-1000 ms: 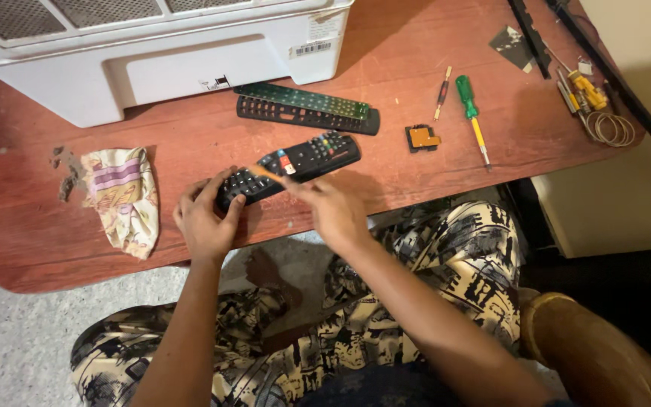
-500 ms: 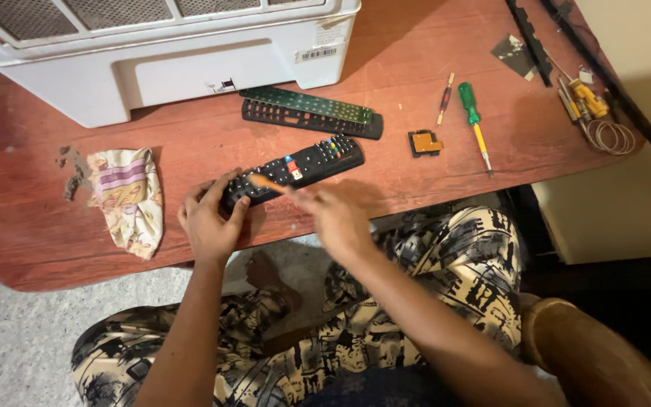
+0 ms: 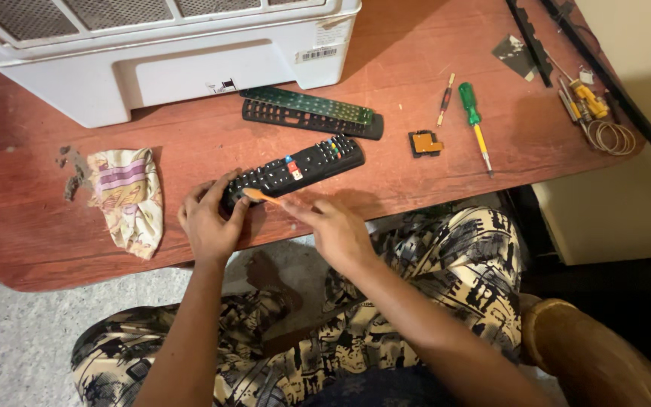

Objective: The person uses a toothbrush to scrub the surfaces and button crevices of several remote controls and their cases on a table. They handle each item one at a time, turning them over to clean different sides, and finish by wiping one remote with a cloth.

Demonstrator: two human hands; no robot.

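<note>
- Gripping the near left end of a black remote control (image 3: pixel 295 170), the left hand (image 3: pixel 209 222) has its fingers curled round it at the bench's near edge.
- The right hand (image 3: pixel 337 230) pinches a thin orange tool (image 3: pixel 261 197), tip at the remote's left end.
- Just beyond lie a green circuit board (image 3: pixel 309 105) and a black remote shell (image 3: pixel 307 122); right of those, an orange part (image 3: pixel 424 142) and a green screwdriver (image 3: pixel 473 120).
- A crumpled cloth (image 3: pixel 124 194) lies left; a white appliance (image 3: pixel 160 53) stands far left.
- The bench (image 3: pixel 47 249) is worn red wood.
</note>
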